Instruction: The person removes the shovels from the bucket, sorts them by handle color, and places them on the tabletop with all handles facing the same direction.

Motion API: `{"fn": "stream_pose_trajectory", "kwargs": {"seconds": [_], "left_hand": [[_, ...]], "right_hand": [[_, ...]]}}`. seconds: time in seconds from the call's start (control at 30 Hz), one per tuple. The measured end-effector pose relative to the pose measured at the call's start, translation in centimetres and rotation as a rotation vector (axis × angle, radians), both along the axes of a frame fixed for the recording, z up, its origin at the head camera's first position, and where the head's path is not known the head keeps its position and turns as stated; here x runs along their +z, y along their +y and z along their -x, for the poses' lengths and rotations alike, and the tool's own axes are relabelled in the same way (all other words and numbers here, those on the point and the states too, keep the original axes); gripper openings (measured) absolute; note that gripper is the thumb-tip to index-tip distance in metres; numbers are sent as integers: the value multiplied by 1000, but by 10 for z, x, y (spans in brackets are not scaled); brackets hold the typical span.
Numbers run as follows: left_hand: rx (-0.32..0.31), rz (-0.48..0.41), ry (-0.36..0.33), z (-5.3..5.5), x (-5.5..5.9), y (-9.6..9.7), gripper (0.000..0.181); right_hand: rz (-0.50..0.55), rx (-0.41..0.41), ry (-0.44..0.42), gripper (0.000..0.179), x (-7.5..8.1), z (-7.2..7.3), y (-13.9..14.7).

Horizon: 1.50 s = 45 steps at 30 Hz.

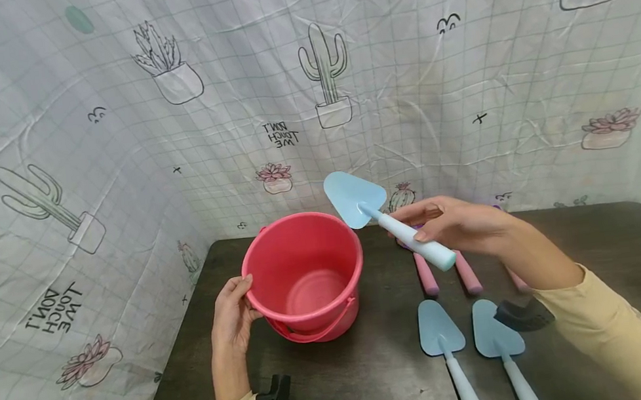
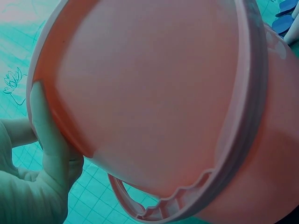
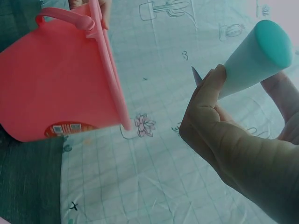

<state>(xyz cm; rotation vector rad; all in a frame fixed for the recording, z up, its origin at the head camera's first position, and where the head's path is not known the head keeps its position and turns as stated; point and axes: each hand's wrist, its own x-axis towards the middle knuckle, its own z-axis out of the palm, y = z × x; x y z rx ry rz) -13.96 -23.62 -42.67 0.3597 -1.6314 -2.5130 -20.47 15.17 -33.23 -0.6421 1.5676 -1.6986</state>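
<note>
My left hand [image 1: 233,315] grips the near left rim of a red plastic bucket [image 1: 294,256], thumb over the inside and fingers outside. The bucket's open mouth tips toward me, and its handle hangs at the front. In the left wrist view the bucket's inside [image 2: 145,93] shows bare. My right hand [image 1: 460,224] pinches the pale handle of a light blue trowel [image 1: 356,199], raised to the right of the bucket. The blade points up and left, next to the bucket's far right rim. In the right wrist view the trowel handle's end [image 3: 273,44] faces the camera.
Two more light blue trowels [image 1: 441,331] lie on the dark wooden table [image 1: 376,378] at the front right. Behind them are several pink-handled tools [image 1: 426,274] with purple parts, partly hidden by my right arm. A cactus-print cloth [image 1: 218,139] hangs behind and at the left.
</note>
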Motion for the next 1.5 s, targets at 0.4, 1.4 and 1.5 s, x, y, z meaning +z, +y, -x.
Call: {"fn": "stream_pose_trajectory", "kwargs": {"seconds": [0.4, 1.4, 1.5], "left_hand": [[-5, 17, 6, -1, 1, 1, 15], [-6, -19, 22, -4, 1, 1, 16], [-7, -18, 26, -5, 1, 1, 17]], "right_hand": [[102, 88, 26, 43, -16, -13, 29], [135, 11, -108, 44, -70, -58, 83], [148, 10, -127, 45, -71, -59, 87]]}}
